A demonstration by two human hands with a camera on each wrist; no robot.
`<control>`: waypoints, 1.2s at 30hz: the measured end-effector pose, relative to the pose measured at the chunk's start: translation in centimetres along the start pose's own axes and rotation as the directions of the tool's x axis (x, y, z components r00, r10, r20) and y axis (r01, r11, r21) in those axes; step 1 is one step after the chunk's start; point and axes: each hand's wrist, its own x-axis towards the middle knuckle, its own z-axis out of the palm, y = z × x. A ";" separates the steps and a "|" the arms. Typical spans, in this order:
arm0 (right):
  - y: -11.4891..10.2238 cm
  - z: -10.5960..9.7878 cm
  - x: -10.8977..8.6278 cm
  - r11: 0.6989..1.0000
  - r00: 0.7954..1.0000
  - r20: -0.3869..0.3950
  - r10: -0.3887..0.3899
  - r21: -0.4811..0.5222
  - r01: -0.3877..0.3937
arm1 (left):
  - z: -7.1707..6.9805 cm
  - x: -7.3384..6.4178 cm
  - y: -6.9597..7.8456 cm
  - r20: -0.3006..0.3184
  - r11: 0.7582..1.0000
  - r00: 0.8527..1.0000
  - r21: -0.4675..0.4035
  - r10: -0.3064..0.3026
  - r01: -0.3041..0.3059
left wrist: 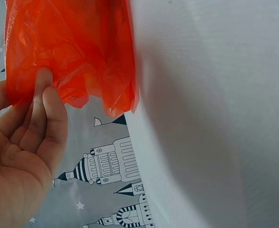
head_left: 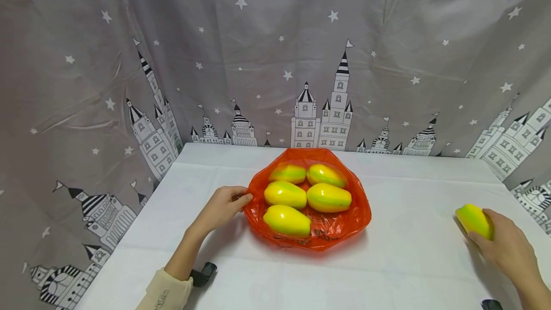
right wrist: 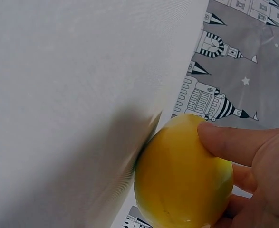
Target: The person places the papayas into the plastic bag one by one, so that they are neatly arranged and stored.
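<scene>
A red plastic bag (head_left: 344, 226) lies spread open mid-table, with several glossy yellow-green mangoes (head_left: 286, 194) inside it. At its left edge my left hand (head_left: 224, 207) pinches the rim; the left wrist view shows the fingers against the thin red plastic (left wrist: 72, 42). Far to the right, my right hand (head_left: 508, 243) grips a single mango (head_left: 475, 220), thumb on one side and fingers on the other. Seen from the right wrist, this mango (right wrist: 182, 175) is close against the white tabletop, its shadow beside it, and it partly hides the fingers.
The white cloth-covered table (head_left: 413, 271) stretches between the bag and the right hand. Behind and on both sides hangs a grey curtain (head_left: 258, 61) printed with castles and stars. A black wrist device (head_left: 204, 274) shows by the left sleeve, another (head_left: 491, 304) below the right wrist.
</scene>
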 end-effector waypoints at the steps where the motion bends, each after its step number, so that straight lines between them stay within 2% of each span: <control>1: 0.0 0.0 0.0 1.000 1.000 -0.005 -0.001 -0.001 0.001 | 0.0 0.0 0.0 -0.002 1.000 1.000 -0.002 0.004 -0.004; 7: 0.4 0.4 0.0 1.000 1.000 -0.026 -0.014 -0.004 0.014 | 0.0 0.0 0.0 -0.005 1.000 1.000 0.000 0.007 -0.007; 24: 0.9 0.6 0.1 1.000 1.000 -0.014 -0.009 0.004 0.009 | 0.1 0.1 -0.1 -0.001 1.000 1.000 -0.003 0.006 -0.006; 31: 1.0 0.2 -0.1 0.996 0.996 -0.038 -0.086 -0.004 0.086 | 0.1 0.1 -0.2 0.005 1.000 1.000 -0.003 0.007 -0.007; 36: 1.2 0.2 -0.1 0.996 0.996 -0.032 -0.087 0.004 0.087 | 0.1 0.0 -0.1 -0.001 1.000 1.000 0.003 0.005 -0.005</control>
